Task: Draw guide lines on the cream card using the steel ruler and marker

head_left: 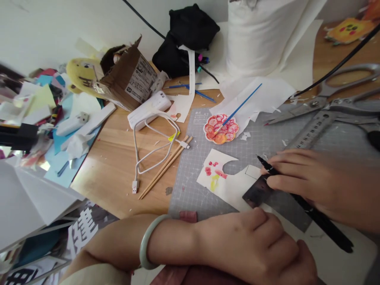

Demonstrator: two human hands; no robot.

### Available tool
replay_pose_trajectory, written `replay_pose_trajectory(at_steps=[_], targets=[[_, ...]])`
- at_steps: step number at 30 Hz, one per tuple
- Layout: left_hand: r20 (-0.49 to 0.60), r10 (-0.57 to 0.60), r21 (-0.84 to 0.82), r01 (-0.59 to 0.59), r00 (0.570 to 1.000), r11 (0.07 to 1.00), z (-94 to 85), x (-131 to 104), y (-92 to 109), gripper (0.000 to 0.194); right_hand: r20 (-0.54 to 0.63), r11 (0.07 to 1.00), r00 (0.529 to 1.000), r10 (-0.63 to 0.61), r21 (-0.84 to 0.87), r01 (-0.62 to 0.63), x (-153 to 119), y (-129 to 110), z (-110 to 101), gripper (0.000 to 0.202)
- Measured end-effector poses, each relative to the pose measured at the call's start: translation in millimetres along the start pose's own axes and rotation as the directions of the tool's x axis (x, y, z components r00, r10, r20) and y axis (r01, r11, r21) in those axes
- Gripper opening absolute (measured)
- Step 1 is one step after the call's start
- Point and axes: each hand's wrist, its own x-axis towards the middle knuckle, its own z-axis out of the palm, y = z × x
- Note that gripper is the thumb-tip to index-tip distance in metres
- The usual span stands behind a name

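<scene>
Starting out left, around eight o'clock from the centre of view: passing the white cable (135,186) and the chopsticks (164,168) on the wooden tabletop (113,158), then onto the grey cutting mat (190,162).

Now reaching the painted paper (228,190), lying on the mat toward five o'clock, curved notch at its top edge. Looks light, thin and fairly stiff, like card; likely to crease if pinched hard, likely to slide if nudged. Best pinned flat on the plain part, clear of the painted marks.

On to the left hand (261,245), also at five o'clock: curled into a loose fist, overlapping the paper's lower edge from this angle. Impossible to tell of anything inside that grip.

Just above, across the paper, a dark flat piece (257,192), perhaps the end of the steel ruler (311,128); too covered to be sure.

And over to the right hand (311,186), past three o'clock: grip closed around the black pen (329,229), tip aimed between ten and eleven. Probably light, hard and smooth; best held low, near the tip.
</scene>
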Motion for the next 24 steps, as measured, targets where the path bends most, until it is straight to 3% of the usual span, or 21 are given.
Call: replay_pose_trajectory(at_steps=[4,10,19,24], targets=[[0.025,0.021,0.009,-0.021,0.999,1.0,-3.7,-2.7,-2.7,0.018,0.007,1.0,1.0,0.001,0.027,-0.002,-1.1,1.9,-1.6,0.043],[0.093,0.085,-0.111,-0.074,0.992,0.991,-9.7,-11.2,-4.4,0.017,0.015,1.0,1.0,0.026,0.01,-0.026,-2.0,-0.2,-4.3,0.047],[0.126,0.165,-0.036,-0.162,0.978,0.986,-15.4,-19.3,-7.7,0.025,0.001,1.0,1.0,0.012,0.016,-0.012,-0.3,0.2,0.1,0.045],[0.133,0.183,-0.095,-0.171,0.974,0.981,-16.7,-21.8,-12.2,0.028,0.022,1.0,1.0,0.007,-0.003,-0.007,3.2,-1.5,0.1,0.046]])
